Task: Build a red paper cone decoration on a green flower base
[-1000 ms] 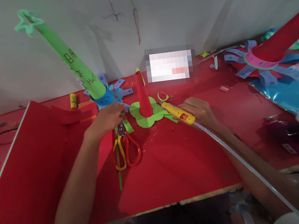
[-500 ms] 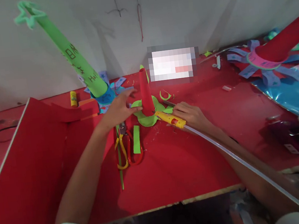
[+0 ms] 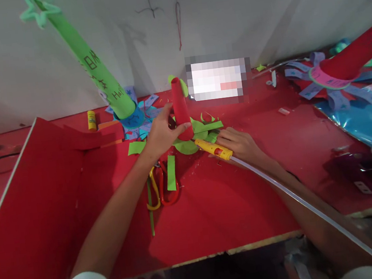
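A red paper cone (image 3: 181, 106) stands on a scalloped green paper base (image 3: 187, 148). My left hand (image 3: 161, 133) is closed round the cone's lower part, its thumb across the front. In my right hand (image 3: 241, 145) is a yellow glue gun (image 3: 211, 148), its tip close to the foot of the cone; whether it touches cannot be made out. A long clear glue stick (image 3: 291, 196) trails from its back. Scissors (image 3: 154, 191) with yellow and red handles lie below my left wrist, beside a green paper strip (image 3: 171, 173).
A tall green paper tube (image 3: 96, 73) on a blue base stands behind, at left. A red board (image 3: 26, 191) rises at the left, near a yellow glue tube (image 3: 92, 120). Another red paper tube (image 3: 362, 54) leans at right, above a blue plastic sheet (image 3: 356, 118).
My left hand has moved right and closed on the cone. Green pieces now show left of the hand and across the base. My right hand and the glue gun have barely moved.
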`<state>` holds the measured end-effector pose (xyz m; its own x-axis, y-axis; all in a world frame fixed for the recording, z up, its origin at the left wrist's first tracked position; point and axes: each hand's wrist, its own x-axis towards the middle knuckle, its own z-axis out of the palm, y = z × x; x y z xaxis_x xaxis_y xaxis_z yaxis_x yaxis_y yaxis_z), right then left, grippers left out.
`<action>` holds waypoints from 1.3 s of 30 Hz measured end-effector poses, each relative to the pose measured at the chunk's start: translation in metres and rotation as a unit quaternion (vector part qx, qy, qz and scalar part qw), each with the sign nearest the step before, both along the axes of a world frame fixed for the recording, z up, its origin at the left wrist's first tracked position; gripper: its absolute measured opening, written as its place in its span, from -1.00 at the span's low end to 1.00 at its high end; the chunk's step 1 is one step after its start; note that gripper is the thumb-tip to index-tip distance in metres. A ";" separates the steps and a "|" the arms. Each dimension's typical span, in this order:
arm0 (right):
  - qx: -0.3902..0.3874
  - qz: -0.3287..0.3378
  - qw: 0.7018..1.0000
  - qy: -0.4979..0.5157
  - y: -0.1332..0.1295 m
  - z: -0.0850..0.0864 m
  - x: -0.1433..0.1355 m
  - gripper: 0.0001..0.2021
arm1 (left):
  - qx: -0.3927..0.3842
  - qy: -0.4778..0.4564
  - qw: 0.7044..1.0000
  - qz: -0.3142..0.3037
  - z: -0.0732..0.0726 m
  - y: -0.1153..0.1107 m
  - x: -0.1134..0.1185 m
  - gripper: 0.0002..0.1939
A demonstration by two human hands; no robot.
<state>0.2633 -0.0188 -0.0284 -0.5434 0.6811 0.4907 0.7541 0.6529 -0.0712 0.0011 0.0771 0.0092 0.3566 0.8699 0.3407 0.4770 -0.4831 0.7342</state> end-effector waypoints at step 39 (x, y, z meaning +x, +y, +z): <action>-0.032 0.006 0.998 -0.057 0.002 -0.001 0.008 -0.70 | 0.000 0.140 0.990 -0.003 0.002 -0.020 0.007 -0.56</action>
